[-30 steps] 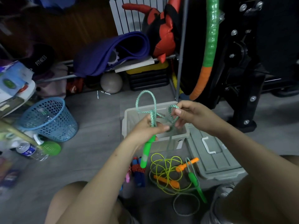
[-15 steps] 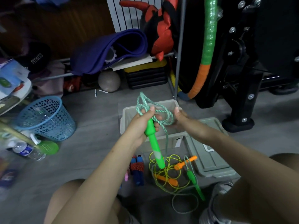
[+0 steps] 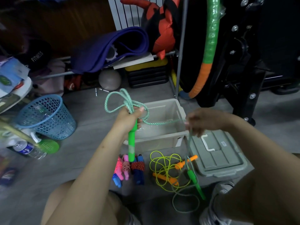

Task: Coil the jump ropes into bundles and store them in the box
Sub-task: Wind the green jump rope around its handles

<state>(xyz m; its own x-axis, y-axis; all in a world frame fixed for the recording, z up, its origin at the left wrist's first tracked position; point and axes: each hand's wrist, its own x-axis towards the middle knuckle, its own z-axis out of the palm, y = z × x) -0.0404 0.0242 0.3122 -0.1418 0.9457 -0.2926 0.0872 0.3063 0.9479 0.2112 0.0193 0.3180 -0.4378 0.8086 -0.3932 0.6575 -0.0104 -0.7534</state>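
Nearest you, on the floor: the rope's free green handle [image 3: 195, 184] lies by your right shoe, long axis running near-to-far, slack curling around it. Beside it sit a loose yellow rope [image 3: 164, 169] with orange handles and two bundled ropes [image 3: 129, 168], none of them boxed.

Mid-range: your left hand [image 3: 128, 120] is closed around the other green handle [image 3: 131, 143], which hangs near vertical, with several loops of the green rope [image 3: 120, 101] bunched above the fist. Your right hand [image 3: 204, 121] is blurred; it looks pinched on the rope, which runs taut and roughly level from the left fist rightward, then drops to the floor handle.

Key relation: the uncoiled length lies right of and below the bundle, so the right hand is the feeder. Likely next move is to bring it back toward the left fist for another loop.

Behind both hands: the box [image 3: 181, 111] stands open, lid [image 3: 215, 153] to its right.
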